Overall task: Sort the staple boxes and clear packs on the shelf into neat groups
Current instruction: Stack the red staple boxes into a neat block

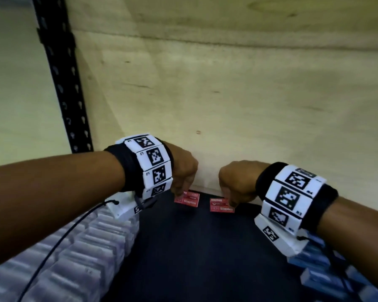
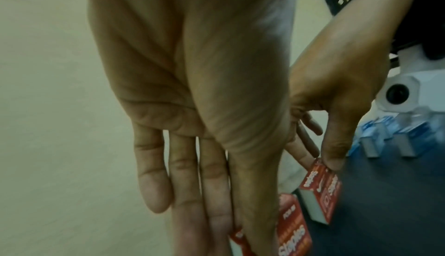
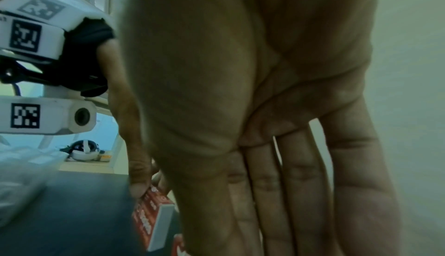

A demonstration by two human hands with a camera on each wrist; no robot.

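Note:
Two red staple boxes stand at the back of the dark shelf, a small gap between them. My left hand [image 1: 180, 192] pinches the left red box [image 1: 188, 199] between thumb and straight fingers; the same box shows in the left wrist view [image 2: 293, 229]. My right hand [image 1: 231, 200] pinches the right red box [image 1: 222, 206] from above, its thumb on the near top edge [image 2: 333, 157]. Rows of clear packs [image 1: 74, 247] fill the shelf's left side. Blue staple boxes [image 1: 314, 262] lie at the right, partly under my right wrist.
A plywood back wall [image 1: 227, 94] rises directly behind both red boxes. A black perforated upright [image 1: 61, 83] stands at the left. A bare strip of the dark shelf surface [image 1: 194, 247] runs between the clear packs and the blue boxes.

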